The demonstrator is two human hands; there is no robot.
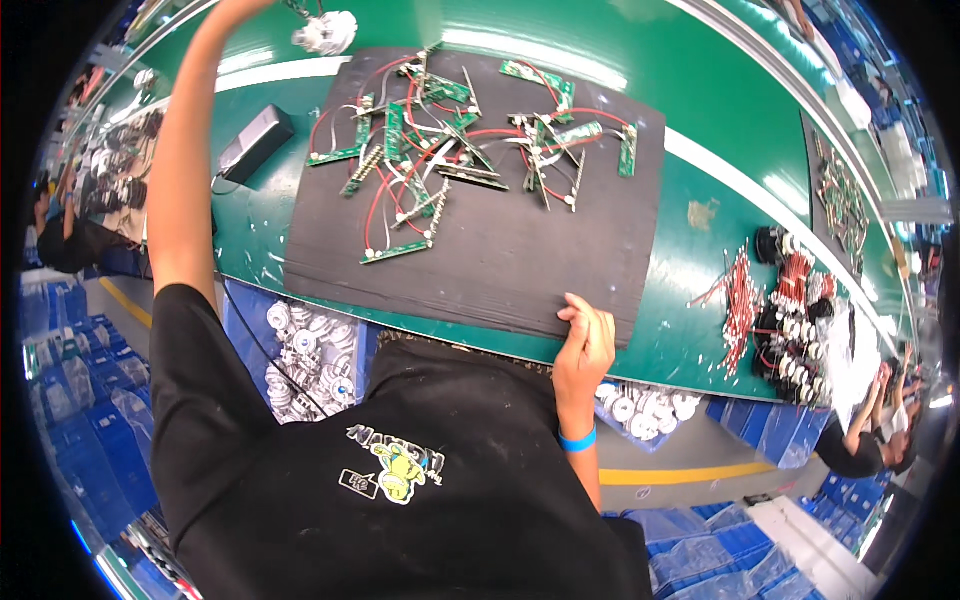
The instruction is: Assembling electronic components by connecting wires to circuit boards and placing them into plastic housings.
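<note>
My left arm stretches up to the far left, and my left hand is cut off by the top edge, so its fingers are hidden. Near it is a white round part with a bit of green board above it. Loosely curled, my right hand rests at the near right edge of a black mat, with nothing visible in its fingers. Several narrow green circuit boards, joined by red and white wires, lie in a tangled heap on the mat's far half. A wired pair of boards lies toward the right.
A black box-shaped device with a cable stands left of the mat. Red wires and black-and-white round parts lie at the right. Bins of white parts sit below the green table's near edge. Other people work at both sides.
</note>
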